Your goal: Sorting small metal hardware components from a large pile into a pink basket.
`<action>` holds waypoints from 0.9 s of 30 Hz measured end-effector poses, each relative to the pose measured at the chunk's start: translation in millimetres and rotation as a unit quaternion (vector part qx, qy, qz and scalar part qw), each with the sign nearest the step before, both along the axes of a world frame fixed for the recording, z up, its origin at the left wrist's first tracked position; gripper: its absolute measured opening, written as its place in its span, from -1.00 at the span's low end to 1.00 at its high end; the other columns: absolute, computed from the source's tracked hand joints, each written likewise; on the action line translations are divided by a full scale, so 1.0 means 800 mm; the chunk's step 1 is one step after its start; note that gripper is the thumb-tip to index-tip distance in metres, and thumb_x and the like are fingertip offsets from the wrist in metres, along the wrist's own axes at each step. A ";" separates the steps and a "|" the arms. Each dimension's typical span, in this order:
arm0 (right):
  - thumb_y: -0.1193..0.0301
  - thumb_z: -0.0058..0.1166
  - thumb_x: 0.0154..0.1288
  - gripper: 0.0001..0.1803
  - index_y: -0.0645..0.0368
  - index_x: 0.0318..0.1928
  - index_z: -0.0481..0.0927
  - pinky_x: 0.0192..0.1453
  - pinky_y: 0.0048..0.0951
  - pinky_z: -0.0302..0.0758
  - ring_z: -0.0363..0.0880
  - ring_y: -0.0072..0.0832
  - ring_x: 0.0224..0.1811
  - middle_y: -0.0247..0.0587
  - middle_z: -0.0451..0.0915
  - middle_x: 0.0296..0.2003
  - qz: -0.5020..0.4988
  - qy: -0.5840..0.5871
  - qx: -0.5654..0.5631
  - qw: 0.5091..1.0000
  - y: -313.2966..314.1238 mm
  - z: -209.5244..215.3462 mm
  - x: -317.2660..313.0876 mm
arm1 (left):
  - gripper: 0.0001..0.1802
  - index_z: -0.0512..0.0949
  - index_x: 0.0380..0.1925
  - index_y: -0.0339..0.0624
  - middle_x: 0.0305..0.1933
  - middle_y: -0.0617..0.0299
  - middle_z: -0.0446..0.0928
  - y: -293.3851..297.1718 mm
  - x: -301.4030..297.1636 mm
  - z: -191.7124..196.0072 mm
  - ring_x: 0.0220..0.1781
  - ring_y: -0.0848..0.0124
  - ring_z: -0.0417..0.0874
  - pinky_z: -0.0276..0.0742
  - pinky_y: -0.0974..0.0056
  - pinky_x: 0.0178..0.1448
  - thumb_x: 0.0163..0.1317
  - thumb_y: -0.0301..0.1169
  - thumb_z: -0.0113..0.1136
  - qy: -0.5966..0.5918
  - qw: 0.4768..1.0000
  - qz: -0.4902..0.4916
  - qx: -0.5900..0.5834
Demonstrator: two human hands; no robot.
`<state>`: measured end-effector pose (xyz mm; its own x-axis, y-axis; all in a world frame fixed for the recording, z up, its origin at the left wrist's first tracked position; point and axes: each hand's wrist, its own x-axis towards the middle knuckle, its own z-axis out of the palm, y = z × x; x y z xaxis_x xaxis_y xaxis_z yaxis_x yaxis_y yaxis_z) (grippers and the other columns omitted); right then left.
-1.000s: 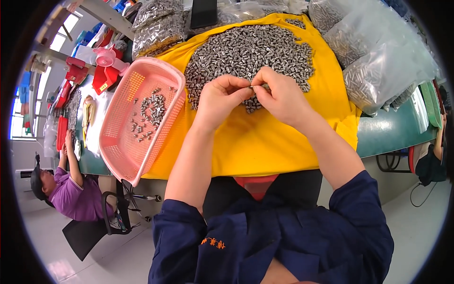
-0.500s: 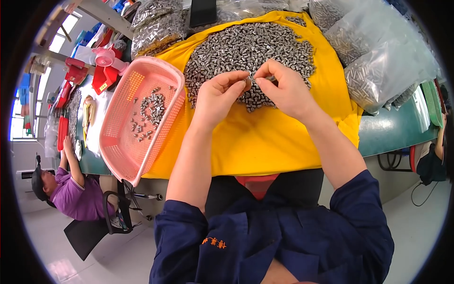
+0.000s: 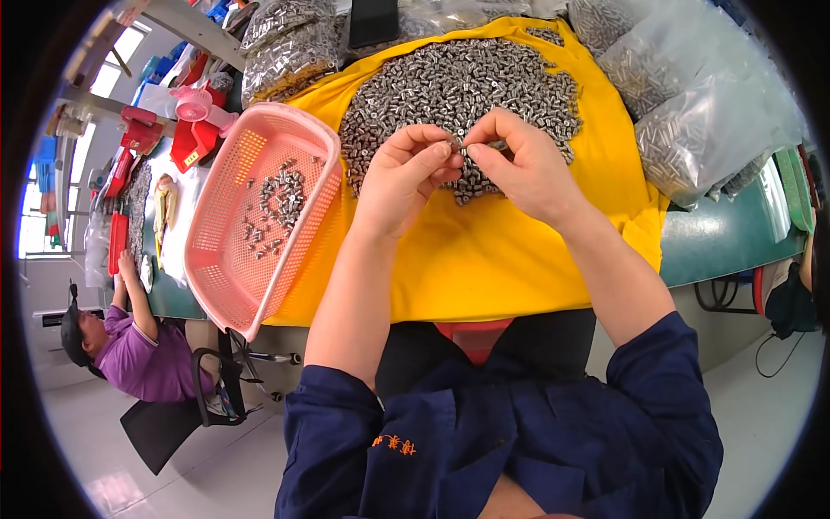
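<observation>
Two hands (image 3: 398, 177) (image 3: 526, 177), one metal-parts heap (image 3: 454, 82), one basket (image 3: 226, 212)

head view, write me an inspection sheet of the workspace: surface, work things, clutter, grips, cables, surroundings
Surface: green table, partly covered by a yellow cloth
Work things: broad pile of small metal parts on the cloth; pink basket to its left, with loose parts inside
Clutter: clear bags of metal parts at right, more packed bags at upper left, dark phone beyond the pile
Grips: left grip and right grip have fingertips close together over the pile; anything pinched is too small to tell
Cables: thin dark cord looping down at far right
Surroundings: person in a purple top at left, by a black chair; pink fan behind the basket
</observation>
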<state>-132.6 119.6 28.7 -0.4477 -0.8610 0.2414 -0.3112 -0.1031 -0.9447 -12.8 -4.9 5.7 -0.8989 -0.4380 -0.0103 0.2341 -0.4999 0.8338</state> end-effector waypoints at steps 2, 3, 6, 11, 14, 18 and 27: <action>0.49 -0.03 0.12 -0.91 0.26 -0.36 0.42 -0.37 -0.61 0.41 0.44 -0.66 -0.46 -0.31 0.49 -0.49 0.004 -0.014 -0.014 1.000 0.001 0.001 0.001 | -0.84 0.48 -0.23 -0.20 -0.27 0.23 0.51 0.003 -0.001 0.000 -0.26 0.45 0.54 0.51 0.37 -0.14 0.16 -0.54 0.03 -0.003 1.000 -0.001 0.015; 0.49 -0.03 0.12 -0.91 0.26 -0.36 0.42 -0.37 -0.61 0.41 0.44 -0.66 -0.46 -0.31 0.49 -0.49 0.004 -0.015 -0.014 1.000 0.000 0.001 0.002 | -0.84 0.48 -0.23 -0.21 -0.27 0.21 0.52 0.004 -0.001 0.000 -0.24 0.43 0.55 0.52 0.34 -0.12 0.16 -0.55 0.03 -0.005 1.000 -0.002 0.029; 0.50 -0.04 0.12 -0.92 0.26 -0.36 0.42 -0.34 -0.61 0.43 0.47 -0.65 -0.43 -0.32 0.50 -0.48 0.011 -0.047 -0.023 0.999 0.000 0.003 0.003 | -0.84 0.48 -0.23 -0.23 -0.28 0.17 0.53 0.003 -0.001 -0.002 -0.23 0.39 0.57 0.52 0.32 -0.10 0.16 -0.55 0.03 -0.010 1.000 -0.006 0.007; 0.51 -0.05 0.14 -0.92 0.27 -0.36 0.42 -0.37 -0.61 0.44 0.49 -0.65 -0.45 -0.31 0.51 -0.49 0.000 -0.002 -0.018 1.000 0.001 0.002 0.003 | -0.84 0.49 -0.24 -0.26 -0.28 0.14 0.54 0.003 -0.001 -0.003 -0.24 0.37 0.58 0.52 0.31 -0.09 0.16 -0.55 0.03 -0.007 1.000 0.003 -0.022; 0.51 -0.04 0.13 -0.92 0.27 -0.37 0.42 -0.38 -0.60 0.44 0.50 -0.64 -0.46 -0.30 0.52 -0.50 -0.008 0.001 -0.023 1.000 0.001 0.002 0.002 | -0.84 0.49 -0.24 -0.27 -0.28 0.14 0.54 0.004 -0.001 -0.001 -0.25 0.37 0.58 0.52 0.31 -0.09 0.15 -0.55 0.03 -0.005 0.999 0.009 -0.039; 0.51 -0.04 0.13 -0.92 0.26 -0.35 0.42 -0.38 -0.61 0.44 0.51 -0.66 -0.43 -0.31 0.51 -0.51 0.005 -0.029 -0.019 0.999 0.001 0.005 0.004 | -0.83 0.49 -0.24 -0.29 -0.27 0.14 0.54 0.005 -0.001 -0.002 -0.25 0.37 0.58 0.52 0.32 -0.10 0.14 -0.58 0.05 -0.016 0.998 0.011 -0.064; 0.48 -0.08 0.10 -0.94 0.20 -0.45 0.37 -0.45 -0.28 0.38 0.46 -0.13 -0.51 -0.07 0.49 -0.54 -0.058 0.215 -0.029 0.974 0.000 -0.003 0.006 | -0.86 0.53 -0.33 -0.35 -0.35 0.18 0.56 0.015 -0.006 0.005 -0.31 0.48 0.58 0.52 0.44 -0.17 0.06 -0.65 0.11 -0.053 0.982 0.079 -0.161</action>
